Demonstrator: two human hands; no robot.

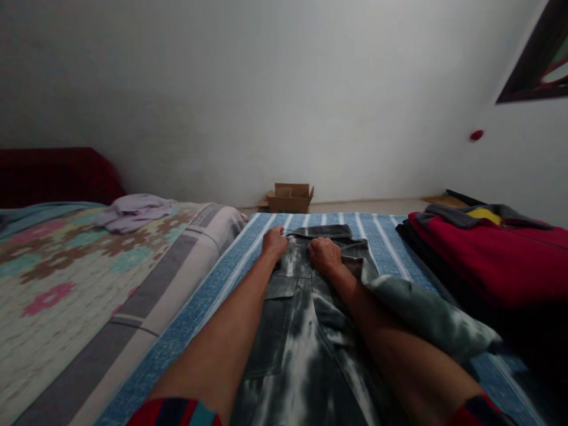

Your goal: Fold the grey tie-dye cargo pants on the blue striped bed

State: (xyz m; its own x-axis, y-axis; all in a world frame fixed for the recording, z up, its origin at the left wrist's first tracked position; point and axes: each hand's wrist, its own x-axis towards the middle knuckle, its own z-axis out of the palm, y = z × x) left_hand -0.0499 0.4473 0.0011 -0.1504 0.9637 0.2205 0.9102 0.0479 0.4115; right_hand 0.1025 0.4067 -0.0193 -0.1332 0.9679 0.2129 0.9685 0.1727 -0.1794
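Observation:
A pair of grey and white tie-dye cargo trousers [304, 331] lies lengthwise in front of me, waistband at the far end. With fingers closed, my left hand [275, 244] grips the left corner of the waistband. My right hand [325, 254] is closed on the cloth near the middle of the waist. One part of the trousers [426, 310] spreads out to the right, partly behind my right forearm. Beneath them is a blue and white striped cover [239, 260].
A stack of folded red and dark clothes [479, 254] stands at the right. On the left, a flowered bedspread [89, 266] carries a crumpled lilac cloth [135, 212]. Beyond the striped cover sits an open cardboard box [290, 200] by the wall.

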